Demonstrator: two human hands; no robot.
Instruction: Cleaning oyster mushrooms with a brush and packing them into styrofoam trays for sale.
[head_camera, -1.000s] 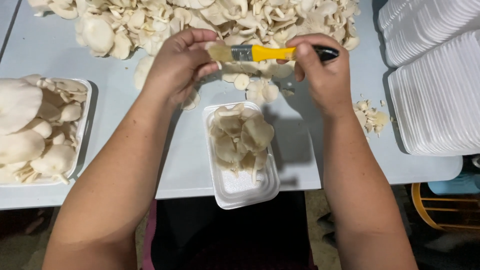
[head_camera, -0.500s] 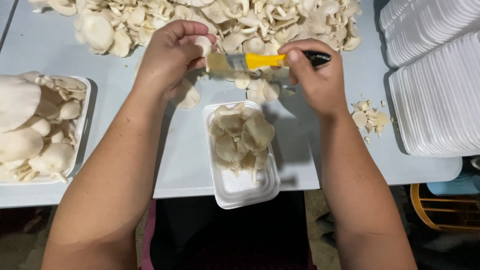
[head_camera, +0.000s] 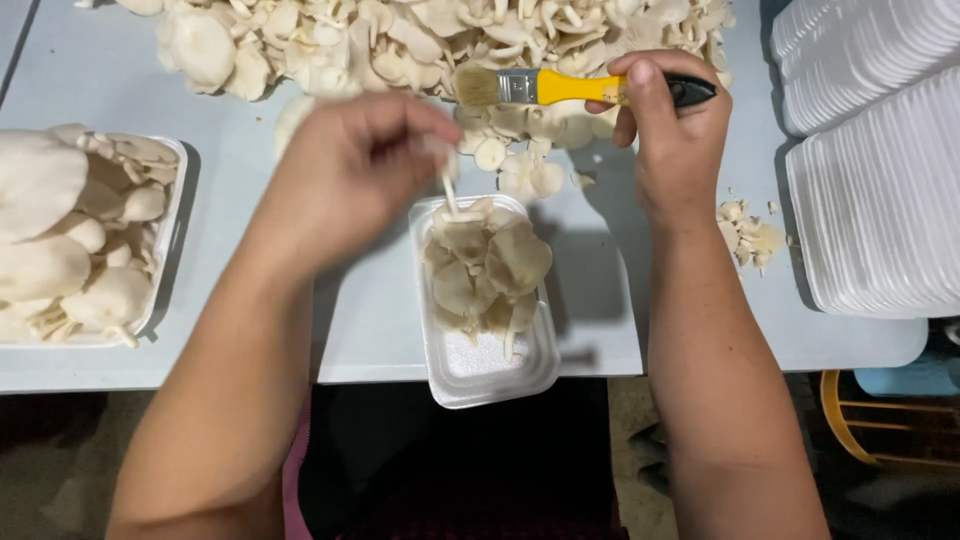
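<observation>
Left hand (head_camera: 355, 165), blurred, was pinched shut on a pale mushroom (head_camera: 447, 185) by its thin stem, holding it just above the far end of the small white foam tray (head_camera: 490, 375) already part-filled with flat tan mushroom caps (head_camera: 487, 265). That tray lay directly below and slightly right of the left hand, its long axis running far to near, its near end overhanging the pale grey surface (head_camera: 380, 330). Right hand (head_camera: 675, 135) was closed around the black-and-yellow handle of a bristle brush (head_camera: 560, 87), held level, bristles pointing left over the loose mushroom pile (head_camera: 400, 40). 1 larger filled tray (head_camera: 165, 240) sat at left; stacked empty foam trays (head_camera: 880, 200) at right.
</observation>
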